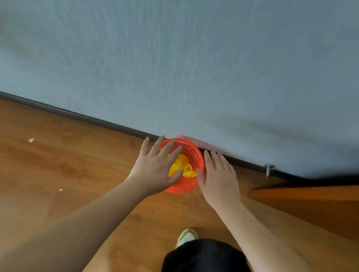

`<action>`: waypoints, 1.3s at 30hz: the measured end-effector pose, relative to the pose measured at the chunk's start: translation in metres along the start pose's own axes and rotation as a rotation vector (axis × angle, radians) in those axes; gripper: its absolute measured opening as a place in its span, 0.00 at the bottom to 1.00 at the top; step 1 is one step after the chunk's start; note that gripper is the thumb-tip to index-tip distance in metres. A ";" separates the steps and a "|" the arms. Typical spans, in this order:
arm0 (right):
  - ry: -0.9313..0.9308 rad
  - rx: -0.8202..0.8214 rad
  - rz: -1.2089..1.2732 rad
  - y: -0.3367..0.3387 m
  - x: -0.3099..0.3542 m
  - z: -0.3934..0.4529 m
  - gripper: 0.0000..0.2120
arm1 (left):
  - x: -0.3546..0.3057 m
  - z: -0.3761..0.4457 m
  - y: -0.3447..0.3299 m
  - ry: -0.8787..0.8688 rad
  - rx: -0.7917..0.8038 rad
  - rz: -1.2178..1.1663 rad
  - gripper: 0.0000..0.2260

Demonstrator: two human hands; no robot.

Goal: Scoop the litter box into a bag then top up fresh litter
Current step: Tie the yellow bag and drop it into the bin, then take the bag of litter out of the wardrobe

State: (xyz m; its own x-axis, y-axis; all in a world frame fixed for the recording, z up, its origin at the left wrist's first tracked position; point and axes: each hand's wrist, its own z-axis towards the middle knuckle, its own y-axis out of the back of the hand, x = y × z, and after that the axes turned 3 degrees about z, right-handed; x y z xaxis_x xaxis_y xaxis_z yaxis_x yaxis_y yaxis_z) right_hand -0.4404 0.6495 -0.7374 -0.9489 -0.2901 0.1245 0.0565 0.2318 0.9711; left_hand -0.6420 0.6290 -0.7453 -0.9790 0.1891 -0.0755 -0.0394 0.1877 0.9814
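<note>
A small red perforated basket [191, 153] stands on the wooden floor against the grey wall. A crumpled yellow bag [180, 166] lies inside it. My left hand [156, 166] hovers over the basket's left side with fingers spread and straight, covering part of the rim and bag. My right hand [219, 180] is flat beside the basket's right side, thumb near the rim, fingers straight. Neither hand holds anything. No litter box or scoop is in view.
A grey wall [183, 58] with a dark skirting board [65, 111] runs behind the basket. A wooden door edge [315, 196] juts in at right, near a metal door stop [268, 169]. Small white scraps [31, 140] lie on the floor. My shoe [187, 237] is below.
</note>
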 end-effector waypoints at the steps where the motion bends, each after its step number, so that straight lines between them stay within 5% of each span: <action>1: 0.003 0.005 0.012 0.027 0.008 -0.010 0.29 | -0.004 -0.011 0.033 0.007 0.021 -0.010 0.32; 9: 0.074 -0.051 0.074 0.234 0.057 -0.077 0.24 | -0.021 -0.070 0.262 0.018 0.139 -0.010 0.28; 16: 0.056 0.003 0.151 0.367 0.060 -0.113 0.25 | -0.059 -0.113 0.399 0.077 0.117 -0.002 0.32; 27: 0.182 -0.001 0.087 0.459 0.058 -0.104 0.26 | -0.059 -0.127 0.486 0.195 0.102 -0.112 0.27; 31: 0.162 -0.003 0.081 0.477 0.069 -0.097 0.25 | -0.049 -0.125 0.513 0.191 0.010 -0.131 0.33; 39: 0.027 -0.088 0.087 0.497 0.105 -0.102 0.23 | -0.015 -0.107 0.526 0.013 -0.025 0.002 0.30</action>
State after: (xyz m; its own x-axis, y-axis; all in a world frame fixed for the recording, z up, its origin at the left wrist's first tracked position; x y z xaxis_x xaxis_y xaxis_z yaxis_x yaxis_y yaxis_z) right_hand -0.4804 0.6392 -0.2210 -0.9308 -0.2973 0.2129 0.1659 0.1754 0.9704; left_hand -0.6689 0.6218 -0.2091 -0.9816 0.1771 -0.0710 -0.0418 0.1632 0.9857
